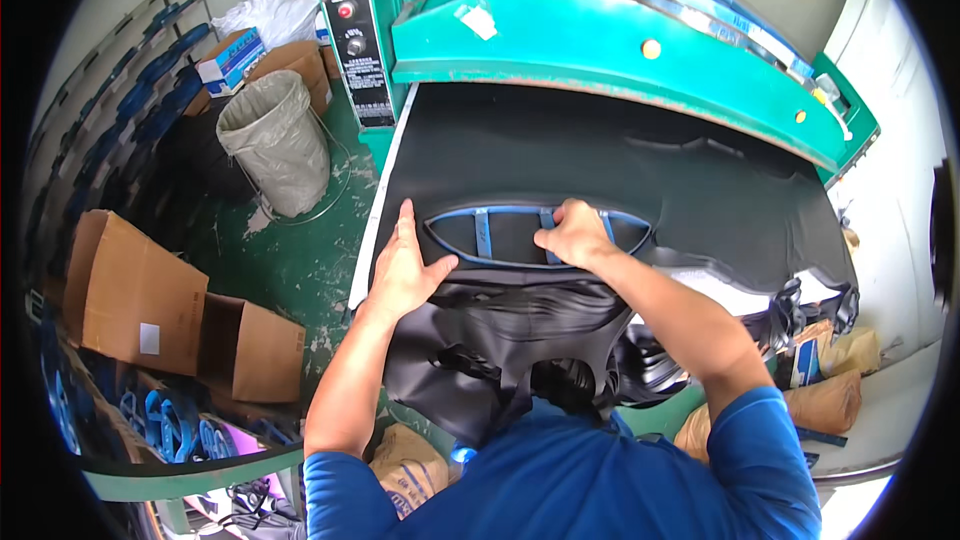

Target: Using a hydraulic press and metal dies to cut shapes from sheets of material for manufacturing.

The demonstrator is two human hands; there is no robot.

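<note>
A blue pointed-oval cutting die (484,235) with several crossbars lies on a black sheet (500,150) spread over the bed of a press. My right hand (578,237) is closed on the die near its middle and right crossbars. Just past the die's left tip, my left hand (402,270) rests on the sheet with thumb and fingers apart. In front of the die, cut-out black sheet material (490,325) with large holes hangs in folds toward my body.
The green press beam (600,55) spans the far side, with a control panel (350,35) at its left. A grey lined bin (275,140) and cardboard boxes (140,290) stand on the left floor. Blue dies hang on a rack (150,70). Sacks (825,400) lie at right.
</note>
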